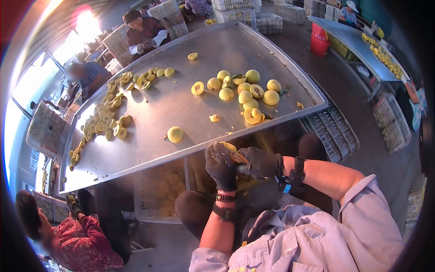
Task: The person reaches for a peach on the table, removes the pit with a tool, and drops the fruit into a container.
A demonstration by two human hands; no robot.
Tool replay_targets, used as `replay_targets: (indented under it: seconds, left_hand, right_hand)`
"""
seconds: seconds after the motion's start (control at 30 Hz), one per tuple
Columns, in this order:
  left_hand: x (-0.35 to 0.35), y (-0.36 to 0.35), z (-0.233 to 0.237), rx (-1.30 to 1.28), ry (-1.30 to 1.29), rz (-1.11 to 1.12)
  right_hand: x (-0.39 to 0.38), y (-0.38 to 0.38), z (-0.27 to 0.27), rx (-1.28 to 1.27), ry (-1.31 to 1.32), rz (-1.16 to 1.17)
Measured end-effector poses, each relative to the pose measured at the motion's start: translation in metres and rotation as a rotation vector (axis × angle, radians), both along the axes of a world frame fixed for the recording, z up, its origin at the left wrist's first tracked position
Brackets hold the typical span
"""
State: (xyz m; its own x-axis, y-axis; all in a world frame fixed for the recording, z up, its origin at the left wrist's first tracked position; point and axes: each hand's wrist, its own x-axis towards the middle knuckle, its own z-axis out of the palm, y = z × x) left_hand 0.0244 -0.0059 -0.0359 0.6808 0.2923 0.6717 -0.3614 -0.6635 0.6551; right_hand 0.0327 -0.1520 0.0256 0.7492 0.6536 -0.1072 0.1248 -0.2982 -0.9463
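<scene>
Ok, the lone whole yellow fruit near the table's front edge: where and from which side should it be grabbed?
Probably grip the fruit around its middle, fingers on opposite sides, coming from above over the table edge. It is round, lies apart from the other pieces, and nothing crowds it.

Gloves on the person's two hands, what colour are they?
Black on both left hand and right hand; best in the head view.
</scene>
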Motion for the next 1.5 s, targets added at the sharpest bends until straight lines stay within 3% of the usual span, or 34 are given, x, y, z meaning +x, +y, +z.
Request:
replay_targets:
  seconds: [0.03, 0.07, 0.13, 0.23, 0.27, 0.33, 0.37, 0.47, 0.57, 0.67, 0.7, 0.73, 0.87, 0.97, 1.07, 1.23, 1.27, 1.37, 1.4, 1.5]
  left_hand:
    - [0.002, 0.002, 0.002, 0.113, -0.026, 0.037]
    - [0.001, 0.002, 0.003, -0.053, 0.034, -0.042]
    - [0.000, 0.001, 0.008, -0.387, 0.148, -0.202]
    - [0.001, 0.007, 0.005, -0.308, 0.156, -0.219]
    - [0.000, 0.007, 0.003, -0.178, 0.130, -0.164]
    - [-0.001, 0.008, 0.001, 0.092, 0.082, -0.058]
    - [-0.003, 0.007, 0.001, 0.075, 0.081, -0.034]
    - [-0.005, 0.004, 0.005, 0.000, 0.117, -0.016]
    - [-0.001, 0.008, -0.009, -0.137, 0.121, -0.060]
    - [-0.005, 0.010, -0.018, -0.251, 0.250, -0.145]
    - [-0.005, 0.011, -0.021, -0.326, 0.299, -0.178]
    - [-0.005, 0.011, -0.023, -0.094, 0.202, -0.163]
    - [-0.001, -0.003, -0.027, -0.399, 0.236, -0.179]
    - [-0.003, -0.012, -0.013, -0.472, 0.336, -0.181]
    - [-0.005, -0.017, -0.008, -0.505, 0.400, -0.273]
    - [-0.005, -0.007, 0.005, -0.469, 0.539, -0.464]
    - [-0.008, -0.012, 0.015, -0.626, 0.568, -0.537]
    - [-0.015, -0.016, 0.034, -0.648, 0.626, -0.548]
    - [-0.018, -0.018, 0.036, -0.507, 0.555, -0.493]
    - [-0.022, -0.009, 0.015, -0.517, 0.576, -0.395]
  right_hand:
    - [0.003, 0.001, -0.007, 0.010, -0.156, 0.020]
    - [0.005, 0.002, -0.012, 0.022, -0.309, 0.040]
    - [0.007, 0.000, -0.007, 0.025, -0.155, 0.069]
    - [0.010, 0.001, -0.009, 0.003, -0.011, 0.074]
    - [0.010, 0.001, -0.011, -0.008, 0.024, 0.071]
    - [0.010, 0.006, -0.012, -0.186, -0.176, 0.035]
    - [0.008, 0.007, -0.013, -0.272, -0.274, 0.012]
    - [0.015, 0.008, -0.042, -0.197, -0.412, 0.123]
    - [0.016, 0.009, -0.054, 0.101, -0.153, 0.097]
    - [0.016, 0.010, -0.064, 0.229, -0.192, 0.126]
    - [0.015, 0.009, -0.072, 0.259, -0.073, 0.125]
    - [0.013, 0.009, -0.076, 0.287, 0.047, 0.123]
    - [0.010, -0.011, -0.054, 0.320, 0.572, 0.145]
    - [0.007, -0.019, -0.047, 0.350, 0.584, 0.151]
    - [0.006, -0.023, -0.054, 0.335, 0.425, 0.151]
    - [0.001, -0.036, -0.041, 0.424, 0.694, 0.158]
    - [0.000, -0.038, -0.039, 0.444, 0.711, 0.161]
    - [-0.006, -0.041, -0.027, 0.465, 0.748, 0.210]
    - [-0.007, -0.041, -0.030, 0.450, 0.680, 0.217]
    - [-0.009, -0.034, -0.051, 0.391, 0.488, 0.225]
